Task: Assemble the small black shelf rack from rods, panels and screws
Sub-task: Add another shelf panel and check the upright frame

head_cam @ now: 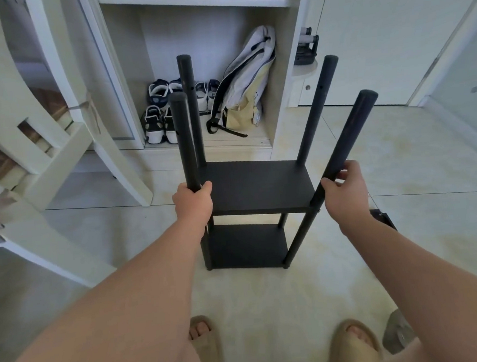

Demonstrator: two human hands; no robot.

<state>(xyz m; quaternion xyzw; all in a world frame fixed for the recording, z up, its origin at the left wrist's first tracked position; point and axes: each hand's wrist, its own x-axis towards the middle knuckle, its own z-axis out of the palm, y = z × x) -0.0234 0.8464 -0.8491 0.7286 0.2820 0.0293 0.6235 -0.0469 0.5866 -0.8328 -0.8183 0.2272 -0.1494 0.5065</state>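
The rack [258, 208] stands upright on the tiled floor [269, 292], straight ahead of the person's feet and in front of an open cabinet [282, 114]. Two panels are fitted, the upper panel [260, 182] and the lower panel [245, 244]. Four rods run vertically through them and rise well above the upper one. The left hand [193, 203] grips the front-left rod [184, 139] and the right hand [344, 192] the front-right rod [351, 137], fingers [345, 172] wrapped round each just above the upper panel. Neither hand is nearer than the other. The rod tops are bare, so a top panel probably goes on next. The dark piece [383, 219] beside the right wrist may be it, though it is mostly hidden.
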